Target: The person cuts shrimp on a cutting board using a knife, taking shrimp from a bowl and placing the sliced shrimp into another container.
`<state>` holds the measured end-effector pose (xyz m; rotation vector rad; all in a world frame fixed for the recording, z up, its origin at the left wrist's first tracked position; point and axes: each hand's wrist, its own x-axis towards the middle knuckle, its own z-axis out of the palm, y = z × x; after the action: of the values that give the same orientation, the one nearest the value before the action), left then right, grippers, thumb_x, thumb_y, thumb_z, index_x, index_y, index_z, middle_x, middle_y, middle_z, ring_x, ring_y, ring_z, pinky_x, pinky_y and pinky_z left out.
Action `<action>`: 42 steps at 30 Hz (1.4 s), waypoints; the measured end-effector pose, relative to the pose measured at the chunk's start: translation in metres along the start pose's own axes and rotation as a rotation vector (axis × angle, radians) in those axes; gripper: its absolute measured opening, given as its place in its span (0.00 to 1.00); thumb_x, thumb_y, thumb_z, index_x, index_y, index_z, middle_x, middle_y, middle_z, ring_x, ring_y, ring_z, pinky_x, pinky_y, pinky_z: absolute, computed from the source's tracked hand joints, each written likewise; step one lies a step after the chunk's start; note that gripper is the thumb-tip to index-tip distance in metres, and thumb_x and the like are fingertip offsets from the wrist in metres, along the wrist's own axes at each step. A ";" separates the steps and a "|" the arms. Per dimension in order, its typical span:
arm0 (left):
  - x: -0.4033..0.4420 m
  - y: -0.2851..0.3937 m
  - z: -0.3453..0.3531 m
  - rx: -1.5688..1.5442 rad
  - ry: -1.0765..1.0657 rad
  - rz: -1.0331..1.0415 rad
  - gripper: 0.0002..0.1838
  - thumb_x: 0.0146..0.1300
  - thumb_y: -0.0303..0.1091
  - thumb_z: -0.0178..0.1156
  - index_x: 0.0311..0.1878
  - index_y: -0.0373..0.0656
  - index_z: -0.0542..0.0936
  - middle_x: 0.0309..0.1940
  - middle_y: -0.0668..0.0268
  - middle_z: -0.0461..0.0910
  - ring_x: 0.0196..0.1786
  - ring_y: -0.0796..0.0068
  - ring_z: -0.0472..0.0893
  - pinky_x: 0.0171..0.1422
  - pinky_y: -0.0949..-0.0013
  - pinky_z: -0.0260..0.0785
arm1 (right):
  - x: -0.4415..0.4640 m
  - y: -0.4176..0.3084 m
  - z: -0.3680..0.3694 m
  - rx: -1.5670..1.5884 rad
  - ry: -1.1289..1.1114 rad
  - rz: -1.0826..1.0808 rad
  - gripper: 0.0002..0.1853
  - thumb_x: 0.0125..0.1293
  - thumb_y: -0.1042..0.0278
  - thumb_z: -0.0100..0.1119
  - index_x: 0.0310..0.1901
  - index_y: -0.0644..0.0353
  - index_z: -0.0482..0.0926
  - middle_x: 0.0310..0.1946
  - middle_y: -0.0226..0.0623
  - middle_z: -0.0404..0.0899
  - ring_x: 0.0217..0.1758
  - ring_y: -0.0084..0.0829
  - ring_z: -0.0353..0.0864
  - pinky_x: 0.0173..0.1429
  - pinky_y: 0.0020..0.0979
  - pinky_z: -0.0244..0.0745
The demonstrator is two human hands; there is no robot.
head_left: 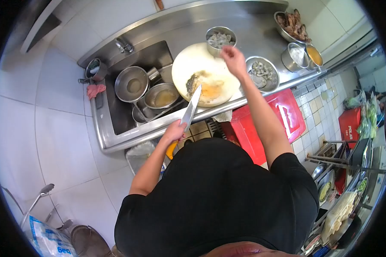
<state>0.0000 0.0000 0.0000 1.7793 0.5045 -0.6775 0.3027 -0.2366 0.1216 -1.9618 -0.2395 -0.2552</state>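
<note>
My left hand (pixel 174 130) is closed around a knife (pixel 191 107), its broad blade pointing away from me with the tip over the near part of the round cutting board (pixel 186 60). A yellow piece (pixel 172 150), in line with the blade, shows below this hand. Dark and orange residue (pixel 206 88) smears the board. My right hand (pixel 234 58) is at the near rim of a metal pot (pixel 215 52) of greyish, shrimp-like pieces (pixel 220 40). Its fingers look curled together; what they hold, if anything, is hidden. Right of the board sits a metal bowl (pixel 273 83) of peeled shrimp (pixel 261 73).
A sink (pixel 116 109) on the left holds metal pots and a strainer (pixel 128 81). At the counter's right end are a bowl of browned meat (pixel 292 25), a pot with white contents (pixel 295 55) and an orange-filled container (pixel 315 55). A red bin (pixel 248 132) stands below.
</note>
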 end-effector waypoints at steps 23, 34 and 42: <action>-0.001 0.067 0.038 0.520 0.152 0.122 0.16 0.74 0.42 0.49 0.43 0.36 0.76 0.23 0.55 0.81 0.23 0.59 0.82 0.31 0.54 0.75 | -0.014 0.208 -0.088 -0.562 -0.559 0.469 0.25 0.63 0.43 0.62 0.42 0.61 0.89 0.42 0.48 0.88 0.46 0.45 0.87 0.55 0.38 0.79; 0.009 0.089 0.036 0.551 0.247 0.151 0.18 0.74 0.42 0.48 0.49 0.36 0.77 0.39 0.43 0.83 0.45 0.43 0.84 0.53 0.45 0.74 | -0.026 0.131 -0.067 -0.699 -0.290 0.137 0.13 0.58 0.56 0.68 0.37 0.56 0.89 0.38 0.48 0.87 0.44 0.47 0.87 0.51 0.43 0.80; 0.014 0.080 0.001 0.362 0.331 0.035 0.17 0.74 0.41 0.46 0.45 0.34 0.75 0.29 0.47 0.83 0.25 0.52 0.84 0.34 0.51 0.77 | -0.078 0.060 0.034 -0.372 -0.306 -0.345 0.13 0.60 0.59 0.67 0.39 0.59 0.82 0.35 0.46 0.82 0.44 0.48 0.80 0.52 0.44 0.76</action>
<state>0.0613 -0.0251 0.0474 2.2558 0.5985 -0.4698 0.2473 -0.2326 0.0334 -2.3201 -0.7808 -0.2323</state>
